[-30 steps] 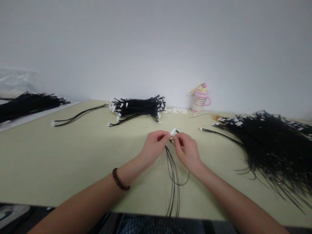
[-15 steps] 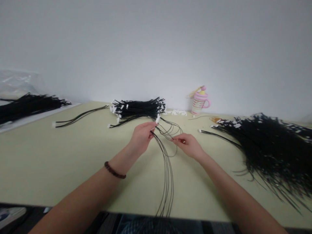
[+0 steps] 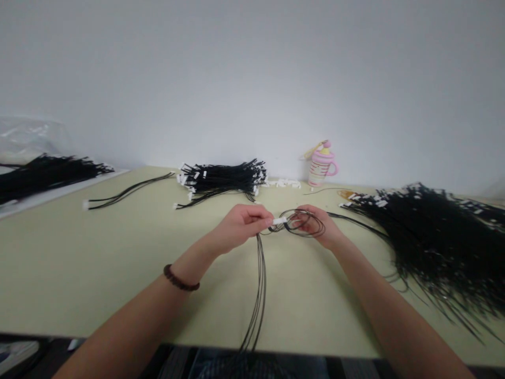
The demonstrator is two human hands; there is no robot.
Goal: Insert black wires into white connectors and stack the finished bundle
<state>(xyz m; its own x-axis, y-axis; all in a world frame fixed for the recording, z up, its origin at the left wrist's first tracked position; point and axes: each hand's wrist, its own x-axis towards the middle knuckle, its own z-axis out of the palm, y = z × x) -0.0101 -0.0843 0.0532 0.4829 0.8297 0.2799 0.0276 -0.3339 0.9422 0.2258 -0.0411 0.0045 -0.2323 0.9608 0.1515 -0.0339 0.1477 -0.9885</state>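
Over the middle of the pale green table [image 3: 98, 263], my left hand [image 3: 242, 225] is closed in a pinch on a bunch of thin black wires [image 3: 258, 295] just below their white connector [image 3: 280, 220]. The wires hang from it toward the table's front edge. My right hand [image 3: 317, 227] is closed on a small coil of the same black wires [image 3: 298, 221], looped around its fingers right beside the connector. The two hands are a few centimetres apart.
A large heap of black wires [image 3: 437, 237] lies at the right. A bundled stack of wires with white connectors [image 3: 221, 179] sits at the back, with loose white connectors [image 3: 286, 183] and a pink cup [image 3: 321, 166] beside it. More wires [image 3: 43, 171] lie at the far left.
The hands parted and drew the wires into loose loops, then came back together. The wires are now wound into a tight coil around my right fingers, and the connector points right.
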